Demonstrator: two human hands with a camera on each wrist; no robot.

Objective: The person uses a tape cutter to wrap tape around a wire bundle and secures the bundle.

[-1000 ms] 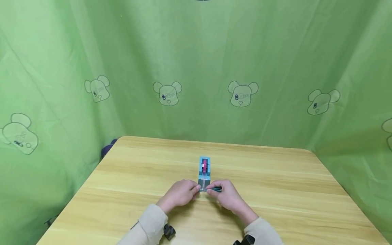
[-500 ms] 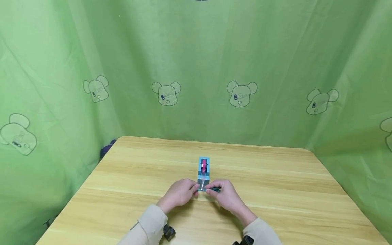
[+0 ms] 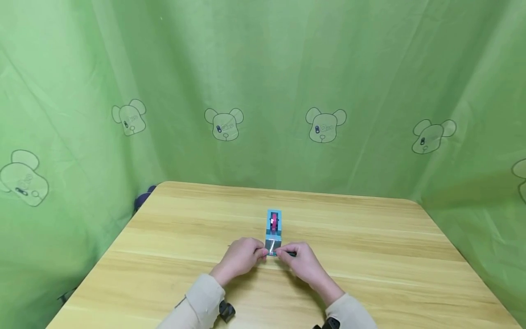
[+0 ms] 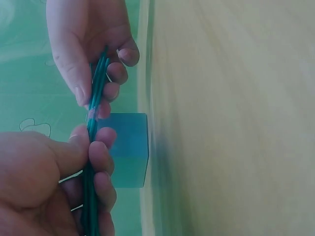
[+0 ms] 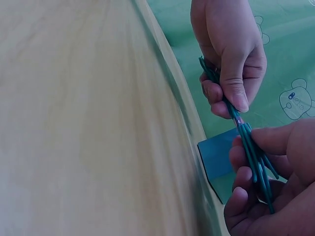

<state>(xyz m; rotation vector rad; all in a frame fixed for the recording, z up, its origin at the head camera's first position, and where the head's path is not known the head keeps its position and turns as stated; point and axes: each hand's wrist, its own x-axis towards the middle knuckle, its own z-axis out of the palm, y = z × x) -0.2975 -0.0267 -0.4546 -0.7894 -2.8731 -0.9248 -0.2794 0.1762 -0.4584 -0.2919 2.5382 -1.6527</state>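
Observation:
My left hand (image 3: 241, 257) and right hand (image 3: 302, 261) meet at the near end of a blue tape dispenser (image 3: 273, 237). Between them they pinch a bundle of thin dark-green sticks (image 5: 257, 164), each hand with thumb and fingers around its own end. A narrow band of clear tape (image 4: 92, 114) shows on the bundle in the gap between the hands. From the dispenser, a shiny clear strip (image 3: 271, 247) reaches down to the bundle. Inside the dispenser sits a pink roll core (image 3: 274, 221). Fingers hide much of the bundle.
The wood-grain table (image 3: 370, 246) extends around the hands. Behind it and at both sides hangs a green curtain (image 3: 271, 82) with bear outlines. A dark purple object (image 3: 143, 200) shows past the table's left edge. A black wrist device (image 3: 227, 311) sits below the left sleeve.
The bundle and left hand have shifted very slightly toward the dispenser. The clear strip looks more slanted and shinier. Both hands keep their grip, and the dispenser stays in place.

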